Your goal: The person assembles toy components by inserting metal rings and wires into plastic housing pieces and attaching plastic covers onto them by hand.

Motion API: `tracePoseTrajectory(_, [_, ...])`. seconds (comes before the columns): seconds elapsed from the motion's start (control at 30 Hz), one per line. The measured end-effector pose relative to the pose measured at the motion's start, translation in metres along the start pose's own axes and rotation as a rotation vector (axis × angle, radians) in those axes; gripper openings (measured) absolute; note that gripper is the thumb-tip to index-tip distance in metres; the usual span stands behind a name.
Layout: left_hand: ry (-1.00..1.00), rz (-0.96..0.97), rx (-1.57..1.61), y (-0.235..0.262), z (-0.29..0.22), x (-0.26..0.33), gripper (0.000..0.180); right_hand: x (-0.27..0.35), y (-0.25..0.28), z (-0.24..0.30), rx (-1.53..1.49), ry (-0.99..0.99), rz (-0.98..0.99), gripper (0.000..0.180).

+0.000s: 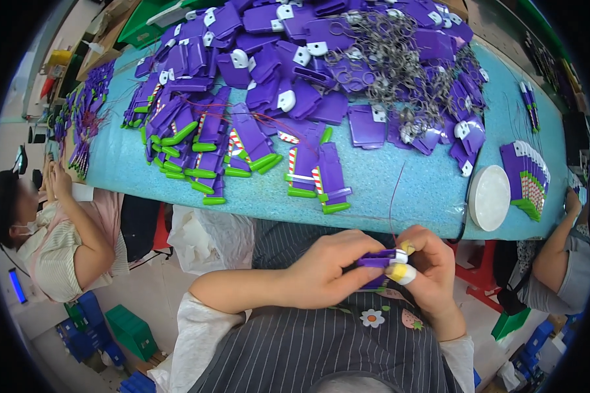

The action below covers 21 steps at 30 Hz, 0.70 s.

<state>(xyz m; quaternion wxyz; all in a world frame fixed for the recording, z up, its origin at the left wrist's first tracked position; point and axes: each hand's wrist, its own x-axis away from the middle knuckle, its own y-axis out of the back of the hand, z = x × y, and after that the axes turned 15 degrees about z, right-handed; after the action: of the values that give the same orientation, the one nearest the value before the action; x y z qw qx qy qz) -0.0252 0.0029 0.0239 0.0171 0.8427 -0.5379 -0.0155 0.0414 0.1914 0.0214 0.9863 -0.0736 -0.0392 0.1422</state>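
Note:
Close in front of my body, my left hand point(331, 267) is closed with thumb and fingers around a purple plastic casing point(372, 260). The white end of that casing points right, where my right hand point(434, 267) pinches it; yellow-and-white wraps cover those fingertips. A thin red wire point(394, 196) rises from between my hands toward the table. My fingers hide much of the casing. Past my hands, two purple pieces with green ends and red-striped edges point(334, 177) lie near the table's front edge.
Purple parts point(255, 59) with white tips heap across the blue table point(413, 213), and a tangle of small metal pieces point(400, 65) covers their right side. A white round lid or dish point(489, 198) lies right, by a fanned stack of casings point(528, 177). Co-workers sit at both sides.

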Motion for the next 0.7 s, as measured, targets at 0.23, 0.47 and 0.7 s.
tracePoseTrajectory(0.23, [-0.02, -0.374, 0.358, 0.013, -0.004, 0.008, 0.017, 0.0, -0.006, 0.008, 0.31, -0.177, 0.146, 0.017])
tracePoseTrajectory(0.47, [0.047, -0.376, 0.435, -0.017, 0.006, 0.012, 0.019, 0.007, -0.013, 0.011, 0.33, -0.196, 0.148, 0.013])
tracePoseTrajectory(0.7, [-0.038, -0.508, 0.32, -0.015, 0.0, 0.005, 0.019, 0.006, -0.005, -0.004, 0.154, -0.106, 0.04, 0.015])
